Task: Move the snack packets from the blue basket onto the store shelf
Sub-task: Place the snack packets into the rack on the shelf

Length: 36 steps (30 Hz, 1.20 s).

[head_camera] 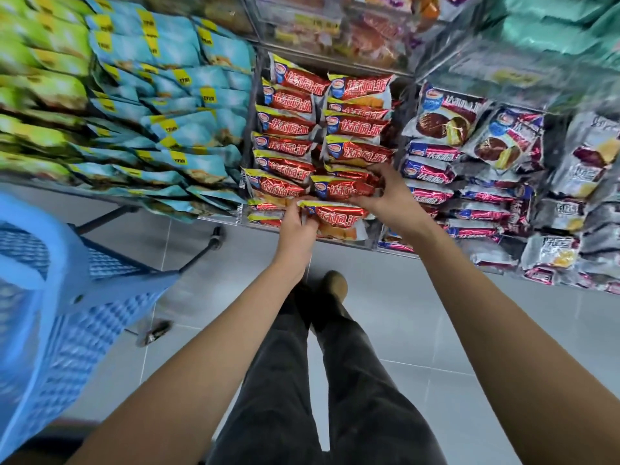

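Red snack packet (335, 212) pinched between left hand (297, 231) and right hand (385, 193).

Red snack packets (339, 129), centre shelf bin: I read large white Chinese characters 达利园·派 on each wrapper, with a round blue-and-white logo at the left end, its lettering too small to read. Dark chocolate-pie packets (446, 119), bin to the right: the same 达利园 script showed, partly blurred. Blue packets (181, 129), far left: yellow tags carried dark print I could not make out. Grey-white packets (583, 169), far right: characters illegible.
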Available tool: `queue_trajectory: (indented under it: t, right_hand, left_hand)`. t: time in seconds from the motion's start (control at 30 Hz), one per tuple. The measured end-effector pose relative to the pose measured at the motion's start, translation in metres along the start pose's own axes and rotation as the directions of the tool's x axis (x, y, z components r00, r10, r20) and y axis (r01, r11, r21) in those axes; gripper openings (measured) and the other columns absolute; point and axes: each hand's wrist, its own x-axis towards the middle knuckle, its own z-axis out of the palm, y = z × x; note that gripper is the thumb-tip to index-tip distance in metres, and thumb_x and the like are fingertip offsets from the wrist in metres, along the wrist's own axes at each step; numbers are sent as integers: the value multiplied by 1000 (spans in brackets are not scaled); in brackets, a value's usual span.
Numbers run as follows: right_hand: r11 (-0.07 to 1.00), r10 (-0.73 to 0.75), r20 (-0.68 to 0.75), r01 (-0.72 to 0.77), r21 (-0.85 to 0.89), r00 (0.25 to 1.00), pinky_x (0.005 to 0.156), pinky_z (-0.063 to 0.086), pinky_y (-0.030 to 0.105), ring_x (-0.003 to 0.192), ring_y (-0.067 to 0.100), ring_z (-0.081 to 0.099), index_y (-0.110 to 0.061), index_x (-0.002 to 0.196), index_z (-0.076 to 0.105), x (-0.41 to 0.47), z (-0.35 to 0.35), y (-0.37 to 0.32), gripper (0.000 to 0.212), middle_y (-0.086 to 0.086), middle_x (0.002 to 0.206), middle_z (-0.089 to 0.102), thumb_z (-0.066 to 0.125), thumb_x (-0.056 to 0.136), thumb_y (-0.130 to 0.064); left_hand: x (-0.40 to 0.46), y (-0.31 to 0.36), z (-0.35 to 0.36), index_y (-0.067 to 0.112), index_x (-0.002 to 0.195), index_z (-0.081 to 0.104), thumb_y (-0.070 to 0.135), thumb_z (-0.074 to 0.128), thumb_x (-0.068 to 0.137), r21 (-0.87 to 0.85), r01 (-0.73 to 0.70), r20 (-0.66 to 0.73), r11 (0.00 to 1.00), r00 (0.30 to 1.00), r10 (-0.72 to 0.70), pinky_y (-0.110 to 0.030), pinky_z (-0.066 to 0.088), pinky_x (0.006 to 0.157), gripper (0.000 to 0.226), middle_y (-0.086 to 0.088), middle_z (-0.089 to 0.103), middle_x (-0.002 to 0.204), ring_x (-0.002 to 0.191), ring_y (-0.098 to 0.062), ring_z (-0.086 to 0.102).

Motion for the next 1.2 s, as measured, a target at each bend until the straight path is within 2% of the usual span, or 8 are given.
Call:
queue_trajectory:
  t: [0.13,0.2,0.33,0.43,0.6,0.77,0.87,1.2]
  right_hand:
    - [995,-66,-127,75,71,990,60,42,1,80,-16,57,-29,99,50,-25,-7,-5,14,-20,93,56,60,90,-30]
    - [997,-77,-235,81,7,969,54,37,-4,73,-17,56,-29,89,50,-42,-5,3,10,-19,85,54,59,89,-33]
    - [987,-1,-120,-19,-162,993,50,38,5,68,-9,55,-27,93,50,-53,13,24,21,-22,82,54,67,83,-33]
    - [968,-32,-166,-11,-251,986,56,36,12,68,0,54,-15,98,60,-39,26,31,20,-5,87,65,68,82,-25]
    - [946,-24,-211,-46,-322,977,66,40,19,86,23,64,-4,105,63,-23,33,34,25,10,99,70,65,85,-18]
    - [971,69,-126,-96,-220,990,58,37,15,75,12,56,-10,102,63,-25,31,32,21,0,90,65,65,83,-18]
    - [987,92,-213,-118,-112,973,61,40,14,76,5,58,-19,98,59,-38,30,36,18,-10,87,62,65,83,-26]
    - [967,129,-370,-200,-160,920,56,38,18,66,8,56,-5,94,65,-43,29,41,23,4,89,67,58,88,-25]
  left_hand:
    - [-1,5,6,18,116,50,-3,45,90,62,-60,-17,996,998,61,-5,49,64,33,-2,59,117,103,-10,55]
    - [1,8,11,22,112,49,1,46,91,83,-56,-32,995,998,59,-8,45,64,30,1,58,115,100,-8,54]
    - [4,7,22,24,113,47,2,42,92,167,-60,-39,984,997,67,-11,41,61,31,-2,58,117,101,-12,55]
    - [6,4,25,28,111,45,1,41,91,241,-96,-24,966,994,104,-7,39,56,33,0,54,115,99,-11,53]
    - [15,-3,18,23,115,44,-1,42,90,395,-153,37,906,988,151,-16,41,75,35,3,46,107,98,-9,46]
    - [20,-2,13,19,124,43,1,42,91,452,-140,74,881,990,119,-25,42,82,38,-1,49,111,102,-14,48]
    - [15,-3,6,22,127,44,7,46,92,383,-137,90,914,990,110,-27,45,87,38,2,54,115,106,-11,51]
    - [-3,7,-4,12,124,52,9,52,90,464,-223,121,857,975,188,-25,44,86,34,-4,58,126,109,-13,54]
